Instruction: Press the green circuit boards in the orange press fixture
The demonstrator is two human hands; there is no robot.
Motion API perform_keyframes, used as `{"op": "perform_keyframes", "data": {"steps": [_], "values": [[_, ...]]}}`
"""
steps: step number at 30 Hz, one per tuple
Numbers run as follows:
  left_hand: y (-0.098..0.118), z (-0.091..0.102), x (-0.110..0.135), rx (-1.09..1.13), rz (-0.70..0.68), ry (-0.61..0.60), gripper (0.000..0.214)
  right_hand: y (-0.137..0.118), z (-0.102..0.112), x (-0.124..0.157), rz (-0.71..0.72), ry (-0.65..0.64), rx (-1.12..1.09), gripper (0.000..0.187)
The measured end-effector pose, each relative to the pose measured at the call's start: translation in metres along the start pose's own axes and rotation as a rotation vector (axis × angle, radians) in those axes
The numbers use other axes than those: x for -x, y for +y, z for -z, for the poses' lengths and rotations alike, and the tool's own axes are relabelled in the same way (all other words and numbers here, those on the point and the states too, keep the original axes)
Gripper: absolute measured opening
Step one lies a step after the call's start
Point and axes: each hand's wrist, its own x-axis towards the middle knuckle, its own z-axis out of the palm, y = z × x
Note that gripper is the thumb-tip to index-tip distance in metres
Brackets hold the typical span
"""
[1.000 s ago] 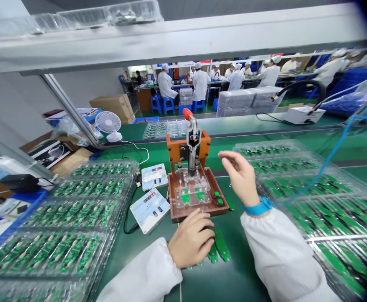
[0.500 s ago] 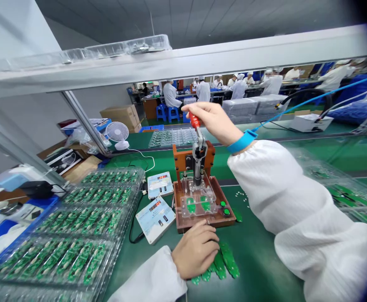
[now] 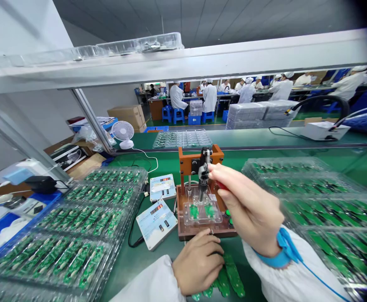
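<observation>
A brown test fixture [image 3: 202, 228] stands at the middle of the green bench, with two small green circuit boards [image 3: 201, 211] under its clear press plate. My right hand [image 3: 249, 209] grips the fixture's red-handled lever [image 3: 206, 167], now pulled down toward me. My left hand [image 3: 197, 262] rests palm-down on a small pile of loose green boards [image 3: 230, 279] just in front of the fixture. A blue wrist strap [image 3: 280, 253] circles my right wrist.
Clear trays of green boards [image 3: 86, 222] fill the left side, and more trays [image 3: 321, 201] lie on the right. Two white meter boxes [image 3: 156, 222] sit left of the fixture. A small white fan [image 3: 122, 133] stands behind. Other workers in white sit far back.
My right hand rose to the lever's red knob, then swung it down toward me. My left hand stayed on the loose boards.
</observation>
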Motion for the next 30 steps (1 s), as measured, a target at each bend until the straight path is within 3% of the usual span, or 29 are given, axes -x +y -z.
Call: {"op": "perform_keyframes", "data": {"steps": [3,8,13,16,20,22,24,26,30], "values": [[0.001,0.001,-0.001,-0.001,0.007,-0.006,0.014,0.013,-0.017,0.022,0.057,0.112,-0.074,0.049],[0.001,-0.003,-0.002,-0.003,-0.001,0.024,0.013,0.030,-0.039,0.050,0.095,0.168,-0.128,0.058],[-0.010,-0.025,0.006,-0.043,-0.015,0.076,0.012,0.027,-0.035,0.051,0.071,0.130,-0.180,0.059],[-0.020,-0.037,0.011,-0.098,-0.036,0.045,0.012,0.022,-0.033,0.051,0.018,0.116,-0.194,0.063],[-0.025,-0.037,0.012,-0.030,-0.036,0.004,0.018,0.022,-0.035,0.056,-0.042,0.158,-0.208,0.067],[-0.020,-0.024,0.007,0.075,0.005,-0.009,0.028,0.023,-0.035,0.059,-0.026,0.156,-0.210,0.066],[-0.011,0.001,-0.001,0.217,0.031,-0.048,0.040,0.025,-0.035,0.061,-0.013,0.146,-0.210,0.065],[-0.003,0.038,-0.010,0.347,0.039,-0.105,0.048,0.025,-0.035,0.061,-0.025,0.147,-0.215,0.065],[-0.007,0.117,-0.022,0.379,0.311,-0.172,0.040,0.024,-0.035,0.059,-0.039,0.149,-0.233,0.066]]}}
